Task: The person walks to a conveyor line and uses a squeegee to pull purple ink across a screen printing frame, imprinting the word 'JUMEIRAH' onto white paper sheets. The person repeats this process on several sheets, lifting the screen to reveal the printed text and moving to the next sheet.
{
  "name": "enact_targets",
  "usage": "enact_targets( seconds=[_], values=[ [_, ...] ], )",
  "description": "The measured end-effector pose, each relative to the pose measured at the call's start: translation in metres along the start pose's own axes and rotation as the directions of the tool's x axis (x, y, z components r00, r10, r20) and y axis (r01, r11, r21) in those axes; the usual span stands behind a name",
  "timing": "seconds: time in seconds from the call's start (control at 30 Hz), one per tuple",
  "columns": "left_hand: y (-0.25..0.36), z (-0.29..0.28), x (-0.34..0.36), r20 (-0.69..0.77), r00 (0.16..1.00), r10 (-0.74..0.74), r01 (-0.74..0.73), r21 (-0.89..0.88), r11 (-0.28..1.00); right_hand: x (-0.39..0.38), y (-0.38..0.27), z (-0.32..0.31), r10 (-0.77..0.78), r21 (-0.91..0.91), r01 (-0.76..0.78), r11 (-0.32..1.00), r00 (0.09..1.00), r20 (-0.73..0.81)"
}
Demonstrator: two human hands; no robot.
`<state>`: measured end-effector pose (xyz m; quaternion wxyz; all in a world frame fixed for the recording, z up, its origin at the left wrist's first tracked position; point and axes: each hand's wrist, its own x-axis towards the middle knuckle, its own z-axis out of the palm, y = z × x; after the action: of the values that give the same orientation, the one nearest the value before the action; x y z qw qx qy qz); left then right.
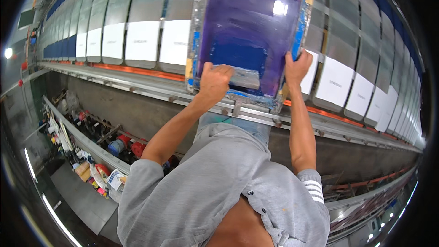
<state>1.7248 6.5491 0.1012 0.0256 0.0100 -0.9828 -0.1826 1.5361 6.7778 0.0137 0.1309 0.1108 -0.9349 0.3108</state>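
Note:
A screen-printing frame (pixel 299 29), its rim patched with blue and tan tape, lies in front of me over the row of boards. Purple mesh (pixel 251 18) fills it, and a dark blue patch (pixel 238 56) shows toward its near end. My left hand (pixel 216 81) is closed round the left end of an ink-smeared squeegee (pixel 245 77), which rests crosswise on the mesh near the frame's near edge. On the right side of the frame, my right hand (pixel 298 67) grips the rim, thumb on the inner side. The squeegee's blade edge is hidden.
Long grey boards (pixel 141 7) run left and right, many carrying white sheets (pixel 141 41) with small print. A metal rail (pixel 151 90) passes along their near side. Behind at left, a shelf holds containers, including a red-topped one (pixel 138 148), and rags.

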Motion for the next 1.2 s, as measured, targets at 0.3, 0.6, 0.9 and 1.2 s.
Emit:
enact_targets(
  seconds=[0.3, 0.6, 0.9, 1.2],
  values=[
    [-0.022, -0.004, 0.002, 0.067, 0.997, -0.022, 0.021, 0.019, 1.000, -0.009, 0.002, 0.014, 0.029, -0.066, -0.027, 0.997, 0.999, 0.038],
    [-0.021, 0.014, -0.006, -0.084, 0.996, 0.018, -0.015, 0.037, 0.999, -0.010, 0.002, 0.023, 0.058, -0.275, -0.019, 0.961, 0.989, 0.134],
    [-0.052, -0.020, 0.087, 0.284, 0.944, -0.168, 0.119, 0.182, 0.976, 0.063, -0.145, -0.047, -0.400, 0.139, 0.441, 0.887, 0.582, 0.708],
    [-0.040, -0.004, 0.039, 0.133, 0.991, -0.029, 0.030, -0.006, 1.000, -0.030, -0.129, -0.025, -0.456, 0.150, 0.460, 0.875, 0.681, 0.573]
  ],
)
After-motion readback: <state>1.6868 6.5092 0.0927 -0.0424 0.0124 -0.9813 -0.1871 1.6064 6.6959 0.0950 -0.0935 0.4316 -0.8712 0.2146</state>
